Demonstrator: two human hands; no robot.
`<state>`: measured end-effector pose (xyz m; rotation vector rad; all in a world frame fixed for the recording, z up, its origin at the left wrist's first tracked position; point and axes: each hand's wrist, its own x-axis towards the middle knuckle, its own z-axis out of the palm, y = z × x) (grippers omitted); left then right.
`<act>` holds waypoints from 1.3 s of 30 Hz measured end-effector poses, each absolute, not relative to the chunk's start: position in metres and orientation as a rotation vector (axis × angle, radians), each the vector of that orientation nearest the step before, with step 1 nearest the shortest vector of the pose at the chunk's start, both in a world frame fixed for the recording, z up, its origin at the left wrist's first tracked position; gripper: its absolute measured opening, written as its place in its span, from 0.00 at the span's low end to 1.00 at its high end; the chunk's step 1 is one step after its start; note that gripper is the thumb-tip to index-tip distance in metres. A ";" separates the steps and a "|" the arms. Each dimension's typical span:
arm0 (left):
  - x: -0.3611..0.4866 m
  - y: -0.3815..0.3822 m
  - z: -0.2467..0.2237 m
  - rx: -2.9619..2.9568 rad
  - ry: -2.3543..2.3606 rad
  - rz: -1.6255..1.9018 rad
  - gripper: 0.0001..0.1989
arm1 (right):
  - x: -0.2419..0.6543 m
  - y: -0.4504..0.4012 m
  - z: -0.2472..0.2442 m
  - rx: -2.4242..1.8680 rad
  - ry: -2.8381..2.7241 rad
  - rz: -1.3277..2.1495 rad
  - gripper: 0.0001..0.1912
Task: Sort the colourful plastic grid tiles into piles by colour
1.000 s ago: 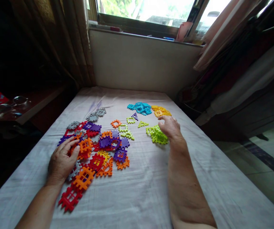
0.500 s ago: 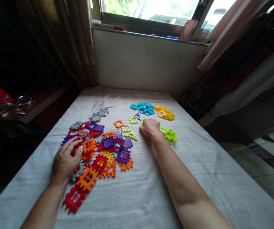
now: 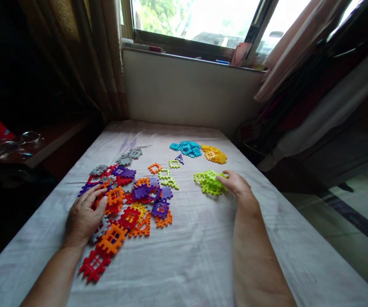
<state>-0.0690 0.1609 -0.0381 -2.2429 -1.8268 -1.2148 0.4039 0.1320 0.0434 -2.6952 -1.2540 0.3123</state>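
My left hand (image 3: 86, 213) rests on the left side of a mixed heap of plastic interlocking tiles, its fingers spread over the orange tiles (image 3: 115, 196). Thumb and fingers are apart, and nothing is visibly gripped. On the right, my right hand (image 3: 237, 184) touches the edge of a lime-green tile pile (image 3: 211, 182), thumb and fingers a little apart. The heap also has red tiles (image 3: 129, 218), purple tiles (image 3: 141, 192) and grey tiles (image 3: 99, 169). Between the two hands lie loose green frame tiles (image 3: 164, 173) and a lone orange frame tile (image 3: 155, 168).
Farther back sit a blue tile pile (image 3: 186, 148), a yellow tile pile (image 3: 214, 154) and a small purple triangle (image 3: 179, 159). Grey tiles (image 3: 129, 157) lie at back left. A pale cloth (image 3: 190, 256) covers the table. Eyeglasses (image 3: 30, 137) rest on a side surface.
My right hand has moved right, from the left side of the green pile to its right edge, uncovering the pile. My left hand stays on the heap. The view has shifted slightly.
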 end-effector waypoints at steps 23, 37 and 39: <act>-0.069 0.161 -0.039 -2.245 -1.827 -1.216 0.21 | 0.264 0.152 0.036 -2.255 -2.127 0.253 0.16; -0.068 0.161 -0.037 -2.239 -1.795 -1.233 0.20 | 0.397 0.121 0.066 -2.682 -1.333 0.250 0.14; -0.068 0.162 -0.037 -2.244 -1.794 -1.234 0.20 | 0.396 0.122 0.065 -2.685 -1.337 0.251 0.14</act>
